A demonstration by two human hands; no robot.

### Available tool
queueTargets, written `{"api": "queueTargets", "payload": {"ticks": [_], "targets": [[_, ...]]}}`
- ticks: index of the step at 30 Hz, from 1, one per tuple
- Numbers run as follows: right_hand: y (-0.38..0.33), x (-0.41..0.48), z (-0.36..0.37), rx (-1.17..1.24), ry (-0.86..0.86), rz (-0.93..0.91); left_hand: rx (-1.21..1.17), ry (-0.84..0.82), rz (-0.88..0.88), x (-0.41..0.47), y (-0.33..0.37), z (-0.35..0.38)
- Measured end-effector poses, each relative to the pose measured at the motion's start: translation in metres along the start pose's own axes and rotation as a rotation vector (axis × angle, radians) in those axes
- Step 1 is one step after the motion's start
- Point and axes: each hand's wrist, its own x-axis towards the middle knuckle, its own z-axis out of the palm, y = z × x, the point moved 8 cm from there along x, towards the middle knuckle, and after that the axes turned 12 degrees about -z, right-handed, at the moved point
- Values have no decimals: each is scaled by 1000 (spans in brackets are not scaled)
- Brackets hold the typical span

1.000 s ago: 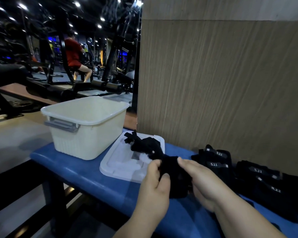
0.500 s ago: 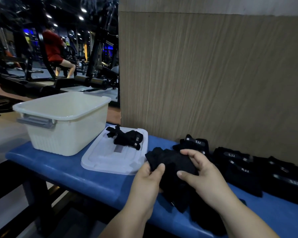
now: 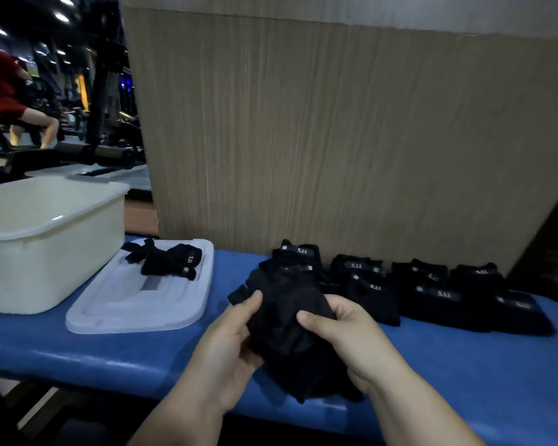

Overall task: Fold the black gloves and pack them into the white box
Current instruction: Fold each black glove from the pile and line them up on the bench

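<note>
1. I see the white box (image 3: pixel 78 217) at the left edge, with one black glove (image 3: pixel 168 262) on the lid (image 3: pixel 136 310) beside it.
2. Bottom middle, the left hand (image 3: pixel 226 346) pinches the held glove (image 3: pixel 287 323), thumb on top.
3. The right hand (image 3: pixel 351 339) curls round its other side.
4. At the right lie more gloves (image 3: pixel 432 291).

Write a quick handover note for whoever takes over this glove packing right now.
Left hand and right hand both grip one black glove above the blue bench, mid-fold.
Another glove lies on the lid beside the white box; more gloves lie in a row along the wall.
Done: nothing visible in the box.
Left: finish this fold, pack every glove.
</note>
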Motion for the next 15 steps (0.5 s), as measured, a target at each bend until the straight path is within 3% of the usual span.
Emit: {"api": "queueTargets", "payload": {"ticks": [3, 5, 7, 10, 15], "targets": [[-2, -4, -9, 43, 66, -17, 168, 26, 47, 4, 1, 8], [-4, -9, -8, 200, 21, 10, 207, 71, 71, 9, 1, 13], [-6, -15, -7, 313, -53, 30, 151, 107, 85, 14, 2, 17], [-2, -23, -12, 300, -87, 38, 19, 180, 94, 25, 2, 17], [3, -25, -36, 316, 129, 20, -36, 151, 62, 36, -7, 28]]}}
